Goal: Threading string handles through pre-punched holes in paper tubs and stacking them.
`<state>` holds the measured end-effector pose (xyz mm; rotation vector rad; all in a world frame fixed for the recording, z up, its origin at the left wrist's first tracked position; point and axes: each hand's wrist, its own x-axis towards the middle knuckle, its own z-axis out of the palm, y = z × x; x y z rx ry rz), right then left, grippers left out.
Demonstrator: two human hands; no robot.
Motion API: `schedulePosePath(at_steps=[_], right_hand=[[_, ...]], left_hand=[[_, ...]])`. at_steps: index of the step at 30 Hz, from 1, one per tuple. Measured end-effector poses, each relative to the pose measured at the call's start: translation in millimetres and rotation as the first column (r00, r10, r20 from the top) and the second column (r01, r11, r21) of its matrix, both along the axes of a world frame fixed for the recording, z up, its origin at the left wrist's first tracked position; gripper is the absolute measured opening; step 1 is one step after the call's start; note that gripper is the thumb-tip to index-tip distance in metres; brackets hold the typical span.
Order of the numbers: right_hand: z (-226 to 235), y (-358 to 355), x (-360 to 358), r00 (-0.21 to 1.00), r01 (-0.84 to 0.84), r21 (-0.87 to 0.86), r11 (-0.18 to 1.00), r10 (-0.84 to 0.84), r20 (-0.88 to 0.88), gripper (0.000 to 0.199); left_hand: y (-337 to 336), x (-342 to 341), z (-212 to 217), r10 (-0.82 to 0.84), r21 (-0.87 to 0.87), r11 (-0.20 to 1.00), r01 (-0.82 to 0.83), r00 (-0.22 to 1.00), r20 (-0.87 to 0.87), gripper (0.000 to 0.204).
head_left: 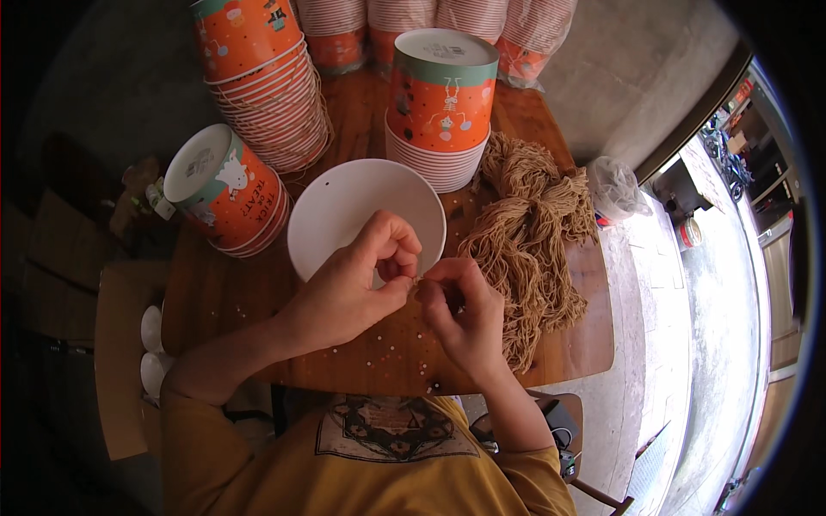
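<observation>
Stacked orange cups (228,193) at left untouched, white bucket (344,211) held open-side up mid-table, left hand (348,288) and right hand (460,314) both pinching one thin string (416,280) at its rim, string bundle (529,232) hardly used: early going, apparently.

white bucket (344,211); tan twine (529,232)

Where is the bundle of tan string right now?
In the head view, the tan string lies on the wooden table's right side, right of the white bucket and just beyond the right hand.
</observation>
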<state>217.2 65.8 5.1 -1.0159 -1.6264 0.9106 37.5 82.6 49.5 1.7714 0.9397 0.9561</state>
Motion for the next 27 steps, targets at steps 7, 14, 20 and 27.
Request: schedulePosePath(at_steps=[7,14,20,27], right_hand=[[0.2,4.1,-2.0,0.907,-0.215,-0.230,0.949,0.107,-0.407,0.004],[-0.1,3.7,0.0,0.885,-0.238,-0.280,0.930,0.089,-0.458,0.004],[-1.7,1.9,0.0,0.870,-0.240,-0.287,0.927,0.074,-0.487,0.004],[-10.7,3.1,4.6,0.855,-0.233,-0.233,0.944,0.085,-0.511,0.005]], left_hand=[[-0.9,2.3,-1.5,0.008,0.095,0.996,0.000,0.997,-0.081,0.030],[-2.5,2.6,0.9,0.037,0.107,0.994,-0.019,0.984,-0.176,0.020],[-3.6,2.7,3.9,0.015,0.163,0.986,0.028,0.966,-0.257,0.013],[0.0,2.5,1.1,0.060,0.199,0.980,-0.017,0.975,-0.215,0.017]])
